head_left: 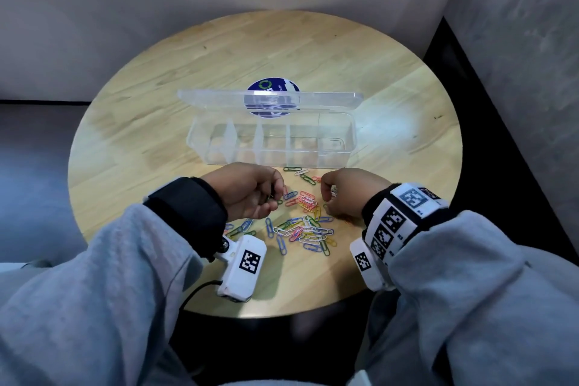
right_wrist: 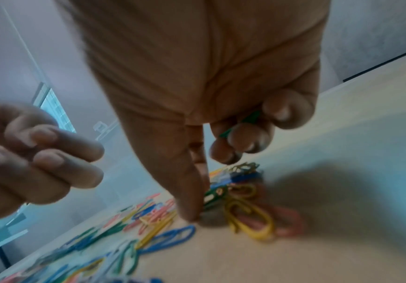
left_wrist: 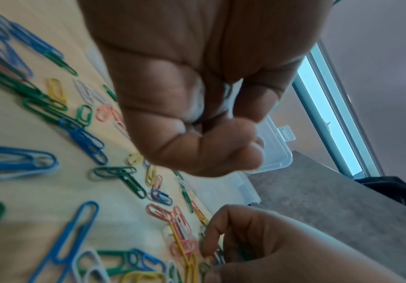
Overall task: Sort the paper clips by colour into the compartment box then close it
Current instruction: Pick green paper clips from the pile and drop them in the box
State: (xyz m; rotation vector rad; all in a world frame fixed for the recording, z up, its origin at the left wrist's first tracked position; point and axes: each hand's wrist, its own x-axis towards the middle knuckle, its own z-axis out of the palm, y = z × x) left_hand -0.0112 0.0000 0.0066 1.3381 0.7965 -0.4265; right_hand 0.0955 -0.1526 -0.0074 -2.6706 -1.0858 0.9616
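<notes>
The clear compartment box [head_left: 269, 157] stands open in the middle of the table, its lid [head_left: 269, 99] tilted back and its compartments holding nothing I can see. A pile of paper clips [head_left: 305, 226] in blue, green, pink, yellow and white lies in front of it. My left hand [head_left: 275, 197] hovers at the pile's left edge, fingers curled round a few clips whose colour I cannot tell. My right hand [head_left: 327, 194] is at the pile's right edge. In the right wrist view, my right hand [right_wrist: 240, 137] holds green clips [right_wrist: 251, 116] in its curled fingers, thumb tip down among the loose clips.
The round wooden table [head_left: 282, 50] has a blue round sticker [head_left: 272, 88] behind the lid. A few clips [head_left: 300, 174] lie close to the box's front wall. Walls stand close behind and to the right. The table edge is near my forearms.
</notes>
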